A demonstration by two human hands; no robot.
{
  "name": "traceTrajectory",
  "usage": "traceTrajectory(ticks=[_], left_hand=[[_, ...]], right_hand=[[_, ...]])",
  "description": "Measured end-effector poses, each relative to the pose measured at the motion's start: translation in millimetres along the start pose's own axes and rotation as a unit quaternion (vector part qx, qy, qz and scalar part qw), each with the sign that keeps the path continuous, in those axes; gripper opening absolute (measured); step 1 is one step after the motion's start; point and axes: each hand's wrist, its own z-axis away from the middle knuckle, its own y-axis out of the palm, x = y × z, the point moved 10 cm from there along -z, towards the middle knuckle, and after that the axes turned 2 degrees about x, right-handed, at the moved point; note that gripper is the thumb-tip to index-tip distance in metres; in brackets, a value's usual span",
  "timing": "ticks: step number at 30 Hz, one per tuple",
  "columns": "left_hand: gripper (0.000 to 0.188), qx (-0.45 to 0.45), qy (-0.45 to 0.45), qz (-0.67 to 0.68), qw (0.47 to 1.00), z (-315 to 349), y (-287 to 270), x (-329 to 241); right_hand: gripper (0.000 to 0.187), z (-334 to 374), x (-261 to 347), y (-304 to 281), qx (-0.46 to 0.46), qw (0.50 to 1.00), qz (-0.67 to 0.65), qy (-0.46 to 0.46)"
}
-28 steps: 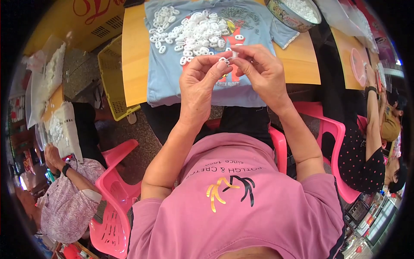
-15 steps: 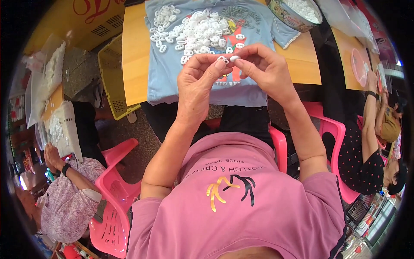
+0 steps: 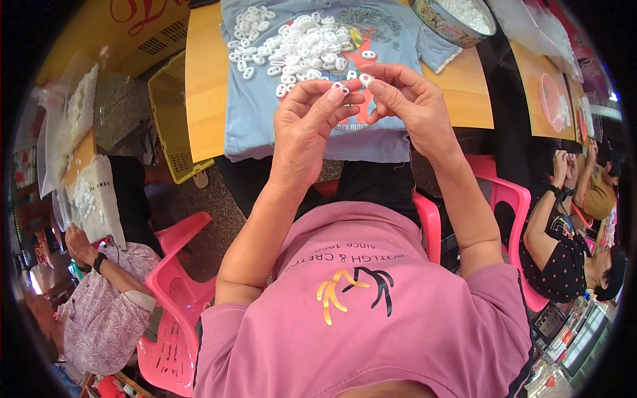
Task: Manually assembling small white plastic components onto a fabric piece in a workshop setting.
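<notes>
Over the near part of a light blue T-shirt (image 3: 255,126) spread on the table, my hands face each other at the same height. My left hand (image 3: 305,123) pinches a small white oval plastic piece with holes (image 3: 340,87) between thumb and forefinger. Between the thumb and forefinger of my right hand (image 3: 418,109) is another white holed piece (image 3: 365,79), tilted and close to the first, with a small gap between them. Just beyond my fingers lies a heap of similar white two-hole pieces (image 3: 312,46); a single loose piece (image 3: 368,55) lies to its right.
A round tin (image 3: 434,23) of white pieces stands at the far right of the wooden table (image 3: 207,86). A yellow crate (image 3: 169,126) is on the left. Pink chairs (image 3: 176,318) flank me. People work at tables on the left (image 3: 109,305) and right (image 3: 564,245).
My right hand has drawn slightly away from the left, and its piece has turned so a hole shows. On the right, a neighbouring person has lifted their hands off the table.
</notes>
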Motion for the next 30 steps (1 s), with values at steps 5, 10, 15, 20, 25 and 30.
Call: traceTrajectory(ticks=[5,10,15,20,25,30], left_hand=[[0.014,-0.002,0.002,0.003,1.0,-1,-1,0],[0.015,-0.012,0.014,-0.006,1.0,0,0,0],[0.017,-0.006,0.031,-0.04,0.999,0,5,0],[0.019,0.003,0.057,-0.077,0.995,-1,3,-2],[0.018,-0.007,0.054,-0.075,0.996,-1,-2,0],[0.017,-0.01,0.059,-0.105,0.993,0,-4,-1]], right_hand=[[0.03,3,2,0,0.001,1.0,0.02,-0.007],[0.03,1,7,1,-0.012,0.993,0.109,-0.044],[0.025,-2,-2,-6,-0.033,0.986,0.15,-0.062],[0.024,0,-4,-4,-0.044,0.983,0.16,-0.076],[0.022,-2,-13,4,-0.037,0.997,0.055,-0.032],[0.021,-5,-23,-4,-0.05,0.998,0.041,-0.003]])
